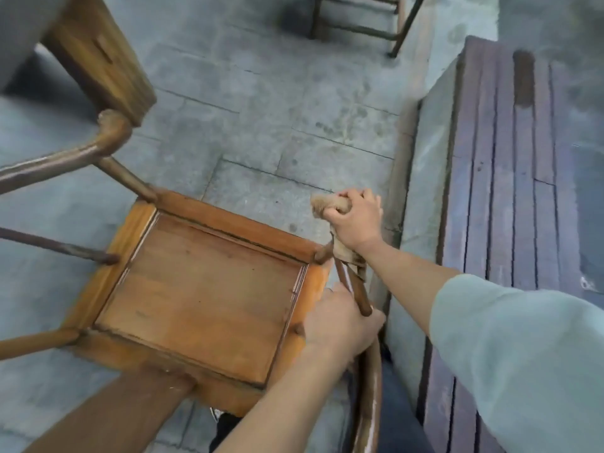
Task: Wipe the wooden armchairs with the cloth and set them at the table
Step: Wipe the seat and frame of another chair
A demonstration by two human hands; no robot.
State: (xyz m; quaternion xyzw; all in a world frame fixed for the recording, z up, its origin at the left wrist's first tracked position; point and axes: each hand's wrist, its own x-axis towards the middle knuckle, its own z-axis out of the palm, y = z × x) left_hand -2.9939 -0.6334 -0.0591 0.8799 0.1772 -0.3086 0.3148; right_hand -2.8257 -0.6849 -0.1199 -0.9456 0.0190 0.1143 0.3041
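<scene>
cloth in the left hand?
No, the right hand grips the cloth at the armrest end; the left hand holds the chair.

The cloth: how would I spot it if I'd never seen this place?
Find the wooden armchair with the orange-brown square seat, on the grey stone paving. Go to its right arm, where thin dark spindles rise. The cloth is the beige rag bunched in the person's right hand there, its tail trailing down the spindles; it is the only soft thing among wood and stone.

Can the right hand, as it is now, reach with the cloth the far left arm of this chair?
Probably yes: the right hand grips the cloth on the near arm end, and only the open seat lies before the far arm.
</scene>
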